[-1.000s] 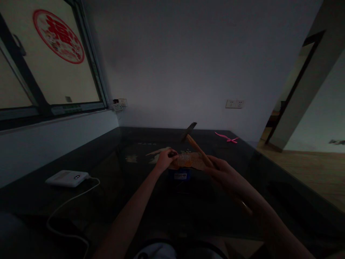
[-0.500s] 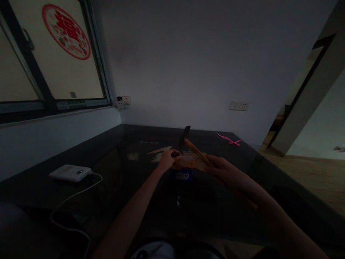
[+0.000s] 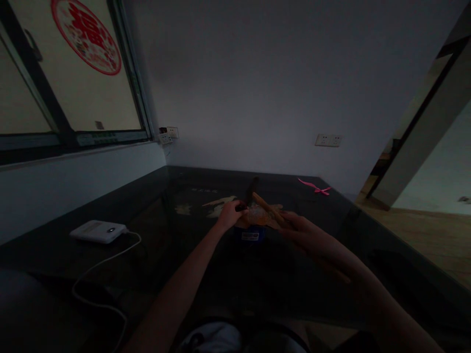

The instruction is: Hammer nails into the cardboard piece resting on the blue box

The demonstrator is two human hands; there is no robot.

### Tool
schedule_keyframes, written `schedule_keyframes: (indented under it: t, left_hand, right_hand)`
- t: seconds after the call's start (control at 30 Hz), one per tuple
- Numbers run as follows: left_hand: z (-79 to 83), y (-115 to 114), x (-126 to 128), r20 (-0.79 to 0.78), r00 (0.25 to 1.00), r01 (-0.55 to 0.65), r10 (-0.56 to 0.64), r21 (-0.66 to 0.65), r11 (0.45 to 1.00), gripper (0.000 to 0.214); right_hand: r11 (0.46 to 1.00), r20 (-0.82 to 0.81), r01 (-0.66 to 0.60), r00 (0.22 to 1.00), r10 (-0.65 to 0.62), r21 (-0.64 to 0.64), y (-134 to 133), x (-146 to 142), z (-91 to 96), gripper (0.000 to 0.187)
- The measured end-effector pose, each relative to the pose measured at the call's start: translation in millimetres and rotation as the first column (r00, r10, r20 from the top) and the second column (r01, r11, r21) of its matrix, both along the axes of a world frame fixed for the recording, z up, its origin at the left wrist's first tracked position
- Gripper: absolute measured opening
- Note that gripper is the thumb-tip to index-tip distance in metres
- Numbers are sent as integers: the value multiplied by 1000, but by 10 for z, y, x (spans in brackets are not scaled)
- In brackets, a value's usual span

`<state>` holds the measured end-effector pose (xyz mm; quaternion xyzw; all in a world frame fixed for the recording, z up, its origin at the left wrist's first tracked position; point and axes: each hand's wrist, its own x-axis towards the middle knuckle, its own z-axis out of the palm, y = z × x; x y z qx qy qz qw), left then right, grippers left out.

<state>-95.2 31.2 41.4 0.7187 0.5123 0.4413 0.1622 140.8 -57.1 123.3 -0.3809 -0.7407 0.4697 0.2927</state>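
My right hand is closed round the wooden handle of a hammer, whose dark head is down by my left fingers. My left hand pinches a small dark thing I cannot make out against an orange-brown flat piece. That piece rests on a blue container standing on the dark glass table.
A white power bank with a white cable lies on the table at the left. A pink strip lies at the far right of the table. Pale scraps lie beyond my left hand. A window and wall sockets are behind; an open doorway is at the right.
The hammer head has come down from its raised position to just above my left fingers. My left hand stays at the orange-brown piece.
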Motion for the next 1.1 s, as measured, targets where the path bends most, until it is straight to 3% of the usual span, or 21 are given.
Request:
schedule_keyframes:
  t: [0.27,0.43,0.67,0.87,1.1]
  left_hand:
    - [-7,3,-1,10,1000,22,-22,10,1000,12]
    - [-53,41,-15,-36,999,-19,19,6,1000,17]
    - [-97,75,-23,-8,1000,15,-15,36,999,14]
    - [-80,69,-24,-19,1000,-9,9,28,1000,18]
    - [-79,76,-27,3,1000,14,-14,11,1000,15]
  right_hand:
    - [999,117,52,992,-51,-7,-84,4,30,41]
    - [997,166,58,985,-49,-50,-67,27,-49,46]
    - [999,116,47,992,-44,-26,-106,49,1,49]
    - [998,132,23,991,-14,-63,-45,86,-114,42]
    - [998,116,60,992,-56,-28,-115,49,23,45]
